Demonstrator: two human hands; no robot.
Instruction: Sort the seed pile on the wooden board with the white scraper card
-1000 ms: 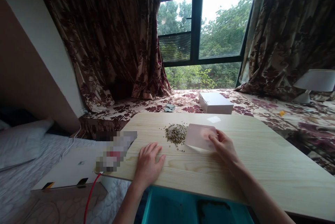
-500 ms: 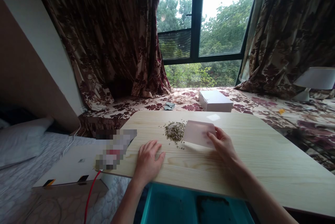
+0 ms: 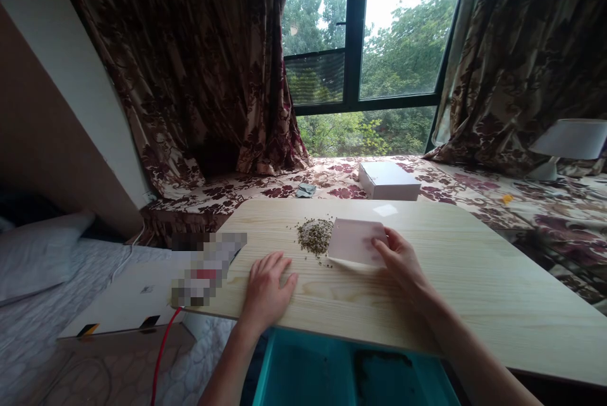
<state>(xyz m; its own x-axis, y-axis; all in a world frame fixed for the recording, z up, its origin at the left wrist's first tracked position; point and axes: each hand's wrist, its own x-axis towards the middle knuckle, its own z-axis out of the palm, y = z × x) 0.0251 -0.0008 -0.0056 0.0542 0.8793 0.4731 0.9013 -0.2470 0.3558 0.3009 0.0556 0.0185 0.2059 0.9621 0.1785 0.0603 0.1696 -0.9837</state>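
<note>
My right hand [image 3: 401, 258] grips the right end of a pale translucent scraper card [image 3: 353, 241], thumb on the near face. The card is tilted up, its left edge against a pile of small dark green and whitish grains [image 3: 315, 237], perhaps beans or seeds. Several stray grains lie just below the pile. On the light wooden tabletop [image 3: 341, 298], my left hand [image 3: 269, 286] rests palm down with fingers stretched out, holding nothing, to the lower left of the pile.
Below the table's near edge sits a turquoise bin [image 3: 303, 368] with two compartments, the right one with dark residue. A blurred-out object [image 3: 208, 270] lies at the left edge, near a red cord [image 3: 164, 349]. Beyond the table stands a white box [image 3: 389, 181] on the window seat.
My right hand has shifted the scraper card slightly to the left, closer to the grain pile. My left hand stays in place on the table.
</note>
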